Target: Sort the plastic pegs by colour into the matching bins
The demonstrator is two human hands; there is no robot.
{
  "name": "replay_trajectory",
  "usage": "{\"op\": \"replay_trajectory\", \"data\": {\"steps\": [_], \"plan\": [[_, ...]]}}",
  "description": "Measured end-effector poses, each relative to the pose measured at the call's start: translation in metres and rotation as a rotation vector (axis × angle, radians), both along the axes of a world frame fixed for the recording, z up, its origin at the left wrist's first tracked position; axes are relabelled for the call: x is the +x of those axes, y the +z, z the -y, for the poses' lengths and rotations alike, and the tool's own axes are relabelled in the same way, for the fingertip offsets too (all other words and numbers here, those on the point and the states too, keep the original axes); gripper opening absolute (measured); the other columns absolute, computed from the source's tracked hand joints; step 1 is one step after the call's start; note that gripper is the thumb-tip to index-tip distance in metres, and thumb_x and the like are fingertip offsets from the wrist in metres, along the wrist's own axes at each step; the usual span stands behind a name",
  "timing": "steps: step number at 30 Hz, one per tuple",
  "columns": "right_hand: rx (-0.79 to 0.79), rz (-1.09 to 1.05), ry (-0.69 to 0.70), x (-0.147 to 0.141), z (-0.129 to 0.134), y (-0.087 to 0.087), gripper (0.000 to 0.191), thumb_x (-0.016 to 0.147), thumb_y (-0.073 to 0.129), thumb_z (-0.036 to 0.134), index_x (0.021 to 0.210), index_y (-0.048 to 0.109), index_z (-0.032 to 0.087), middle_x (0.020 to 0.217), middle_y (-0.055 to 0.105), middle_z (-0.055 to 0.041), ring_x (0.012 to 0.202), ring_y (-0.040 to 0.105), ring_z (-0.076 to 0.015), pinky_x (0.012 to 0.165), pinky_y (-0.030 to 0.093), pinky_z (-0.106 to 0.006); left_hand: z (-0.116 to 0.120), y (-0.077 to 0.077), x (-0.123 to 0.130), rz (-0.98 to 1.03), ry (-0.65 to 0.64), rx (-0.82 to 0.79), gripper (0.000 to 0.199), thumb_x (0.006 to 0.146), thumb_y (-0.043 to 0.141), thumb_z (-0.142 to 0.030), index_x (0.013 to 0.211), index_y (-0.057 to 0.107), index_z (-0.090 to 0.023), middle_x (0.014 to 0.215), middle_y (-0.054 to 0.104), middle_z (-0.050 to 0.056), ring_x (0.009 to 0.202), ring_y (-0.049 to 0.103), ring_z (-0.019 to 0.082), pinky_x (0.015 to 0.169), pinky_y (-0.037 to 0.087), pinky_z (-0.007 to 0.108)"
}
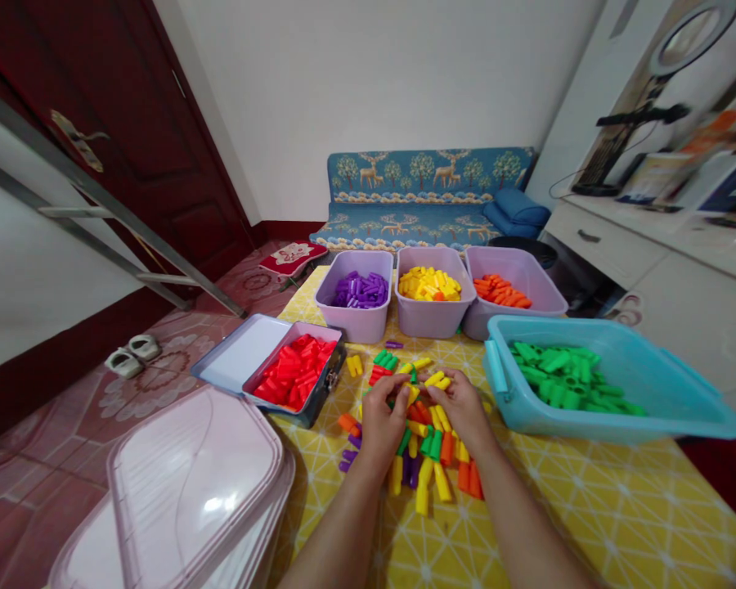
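My left hand [383, 415] is over a loose pile of small tube-shaped plastic pieces in yellow, green, orange, red and purple. Its thumb and fingers close around a yellow plastic piece [413, 395]. Close beside it, my right hand [464, 407] pinches a pair of yellow tubes [437, 379] at the pile's far side. Below the hands, green tubes [431, 444], orange tubes [469, 479] and purple tubes [410, 469] lie on the yellow patterned tablecloth [417, 548]. The fingertips partly hide what they grip.
Behind the pile stand lilac bins with purple pieces [361, 290], yellow pieces [430, 284] and orange pieces [501, 290]. A turquoise tub [626, 429] with green pieces is at right. At left, an open case [310, 413] holds red pieces, near stacked lids [196, 483].
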State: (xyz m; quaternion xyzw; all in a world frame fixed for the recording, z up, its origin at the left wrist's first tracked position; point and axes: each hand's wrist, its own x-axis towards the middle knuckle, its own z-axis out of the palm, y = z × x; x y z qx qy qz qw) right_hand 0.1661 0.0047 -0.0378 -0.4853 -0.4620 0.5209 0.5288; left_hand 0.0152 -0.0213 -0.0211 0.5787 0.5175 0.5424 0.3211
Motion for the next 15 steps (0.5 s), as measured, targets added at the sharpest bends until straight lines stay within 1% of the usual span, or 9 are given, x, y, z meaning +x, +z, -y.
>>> {"op": "replay_trajectory", "data": {"steps": [2,4,6,9,11,13,15], "plan": [[-0.019,0.045,-0.029,0.002,0.002,0.004,0.036,0.069,0.070,0.046,0.092,0.055,0.023,0.082,0.071,-0.0038,0.073,0.068,-0.0231,0.069,0.053,-0.036,0.000,0.001,0.000,-0.012,0.001,0.005,0.021,0.083,0.056,-0.022,0.100,0.069,-0.018,0.095,0.071,0.006,0.087,0.065,0.018,0.079,0.051,0.029],[0.012,0.082,-0.034,0.004,0.004,0.011,0.031,0.072,0.068,0.048,0.085,0.059,0.021,0.081,0.070,-0.0035,0.075,0.067,-0.0221,0.070,0.051,-0.033,0.000,0.002,0.000,-0.012,0.006,0.013,0.021,0.084,0.056,-0.022,0.099,0.069,-0.018,0.096,0.071,0.006,0.089,0.065,0.017,0.080,0.051,0.030],[0.077,0.090,-0.022,0.005,0.007,0.019,0.029,0.076,0.065,0.048,0.086,0.063,0.020,0.084,0.069,-0.0037,0.081,0.065,-0.0209,0.076,0.049,-0.032,0.000,0.001,0.000,-0.001,0.014,0.017,0.021,0.084,0.055,-0.022,0.099,0.069,-0.017,0.096,0.071,0.006,0.089,0.065,0.017,0.081,0.050,0.030],[0.153,0.093,0.064,0.004,0.010,0.029,0.029,0.078,0.065,0.046,0.090,0.069,0.020,0.095,0.068,-0.0055,0.091,0.062,-0.0214,0.082,0.048,-0.032,0.000,-0.001,-0.001,0.030,0.027,0.017,0.021,0.084,0.055,-0.022,0.099,0.069,-0.018,0.094,0.071,0.005,0.087,0.065,0.017,0.079,0.051,0.029],[0.197,0.112,0.117,0.001,0.011,0.031,0.028,0.074,0.069,0.046,0.086,0.071,0.020,0.100,0.068,-0.0068,0.097,0.061,-0.0231,0.085,0.048,-0.033,-0.001,-0.003,-0.001,0.072,0.032,0.016,0.021,0.084,0.056,-0.023,0.099,0.068,-0.018,0.093,0.071,0.005,0.086,0.065,0.016,0.079,0.051,0.028],[0.232,0.154,0.146,-0.002,0.011,0.029,0.025,0.071,0.073,0.044,0.081,0.073,0.021,0.100,0.068,-0.0071,0.101,0.060,-0.0240,0.088,0.047,-0.035,-0.001,-0.004,-0.001,0.122,0.035,0.016,0.021,0.083,0.056,-0.024,0.100,0.068,-0.017,0.094,0.071,0.006,0.085,0.065,0.016,0.078,0.052,0.028],[0.251,0.202,0.166,-0.005,0.011,0.026,0.022,0.071,0.073,0.041,0.082,0.074,0.023,0.100,0.068,-0.0066,0.102,0.059,-0.0235,0.091,0.046,-0.036,-0.002,-0.003,-0.001,0.163,0.035,0.012,0.021,0.083,0.057,-0.025,0.099,0.068,-0.017,0.093,0.071,0.006,0.084,0.066,0.016,0.077,0.052,0.028]]}}
